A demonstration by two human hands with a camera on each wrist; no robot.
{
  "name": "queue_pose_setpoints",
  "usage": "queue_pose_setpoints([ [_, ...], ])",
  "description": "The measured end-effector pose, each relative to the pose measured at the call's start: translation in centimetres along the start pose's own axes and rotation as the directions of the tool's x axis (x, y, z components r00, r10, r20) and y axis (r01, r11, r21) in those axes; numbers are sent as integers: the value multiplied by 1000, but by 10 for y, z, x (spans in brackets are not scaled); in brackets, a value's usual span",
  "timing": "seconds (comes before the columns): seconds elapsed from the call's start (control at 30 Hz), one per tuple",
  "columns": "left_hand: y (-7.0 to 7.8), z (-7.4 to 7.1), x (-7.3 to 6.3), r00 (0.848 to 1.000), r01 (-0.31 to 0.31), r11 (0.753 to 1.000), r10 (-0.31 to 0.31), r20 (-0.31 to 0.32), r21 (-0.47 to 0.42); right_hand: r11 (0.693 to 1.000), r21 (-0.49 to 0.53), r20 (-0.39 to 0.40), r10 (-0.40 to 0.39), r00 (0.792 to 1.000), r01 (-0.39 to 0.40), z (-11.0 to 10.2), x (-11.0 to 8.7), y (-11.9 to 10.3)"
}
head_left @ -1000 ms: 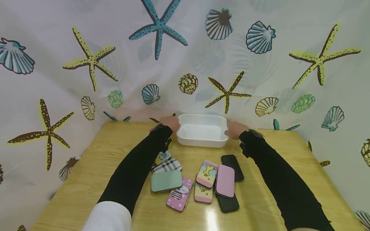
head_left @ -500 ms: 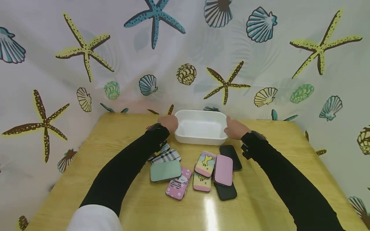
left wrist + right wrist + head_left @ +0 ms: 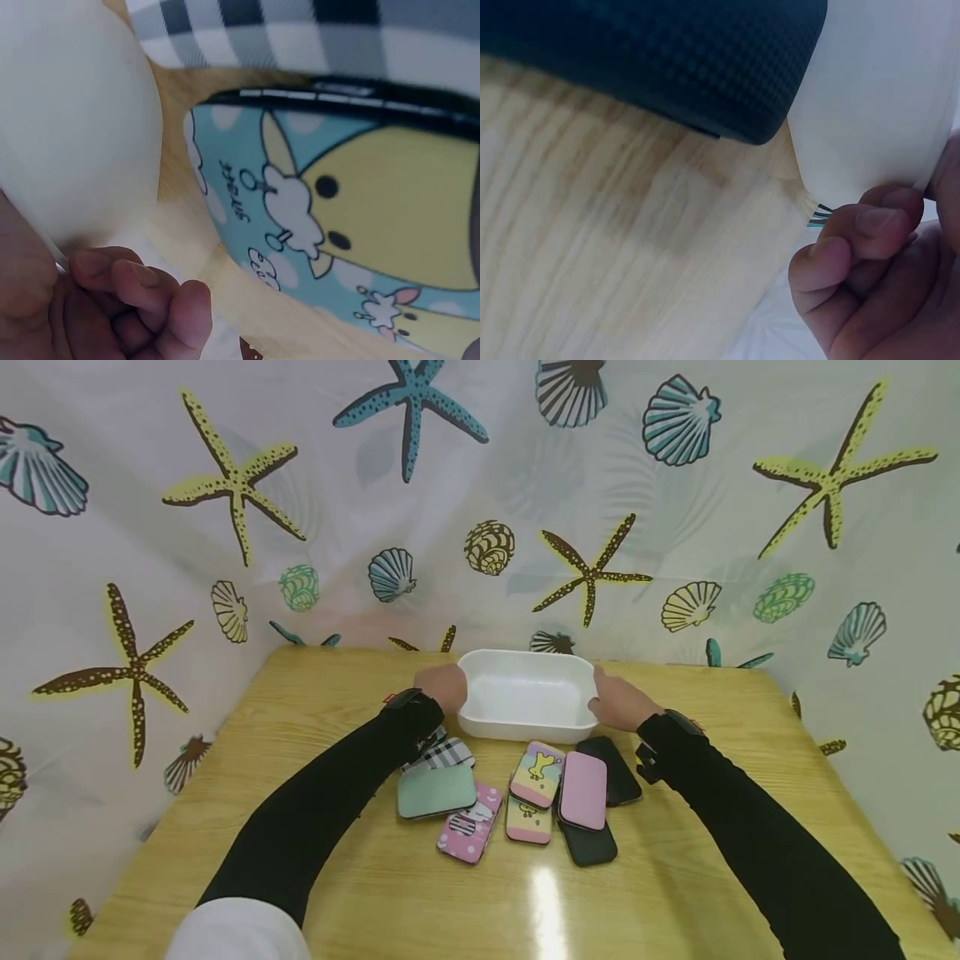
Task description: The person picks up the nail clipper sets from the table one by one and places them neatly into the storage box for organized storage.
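A white plastic tub sits toward the back of the table, between both hands. My left hand grips its left rim, and the left wrist view shows the fingers curled at the white wall. On the opposite side my right hand pinches the right rim between thumb and curled fingers. Close in front of the tub lie small flat cases: a black one, a plaid one and a blue giraffe one, mostly hidden by the left arm in the head view.
Nearer me lie a mint case, a pink dotted case, a plain pink case, a yellow-pastel giraffe case and others overlapping. The wooden table is enclosed by a seashell-print curtain.
The tub, held by both hands, has come away from the curtain toward the cases. The black case by its right front corner has shifted slightly right. The head view has tilted.
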State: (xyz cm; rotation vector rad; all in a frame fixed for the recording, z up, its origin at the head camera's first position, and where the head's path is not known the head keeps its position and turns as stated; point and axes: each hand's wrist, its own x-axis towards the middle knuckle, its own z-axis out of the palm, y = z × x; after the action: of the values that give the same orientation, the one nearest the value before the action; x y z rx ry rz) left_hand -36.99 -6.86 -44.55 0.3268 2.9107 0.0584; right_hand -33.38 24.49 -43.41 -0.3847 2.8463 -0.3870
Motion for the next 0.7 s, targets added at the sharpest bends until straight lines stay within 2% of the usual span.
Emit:
queue_pose_setpoints([
  [0.2, 1, 6, -1, 1000, -19, 1000, 19, -11, 10, 999, 29, -13, -14, 1000, 14, 4, -5, 3],
  [0.57, 5, -5, -15, 1000, -14, 997, 13, -14, -80, 998, 66, -32, -23, 999, 25, 4, -5, 6],
  [0.7, 6, -4, -13, 1000, -16, 997, 16, -3, -75, 998, 48, -89, -42, 995, 46, 7, -12, 14],
])
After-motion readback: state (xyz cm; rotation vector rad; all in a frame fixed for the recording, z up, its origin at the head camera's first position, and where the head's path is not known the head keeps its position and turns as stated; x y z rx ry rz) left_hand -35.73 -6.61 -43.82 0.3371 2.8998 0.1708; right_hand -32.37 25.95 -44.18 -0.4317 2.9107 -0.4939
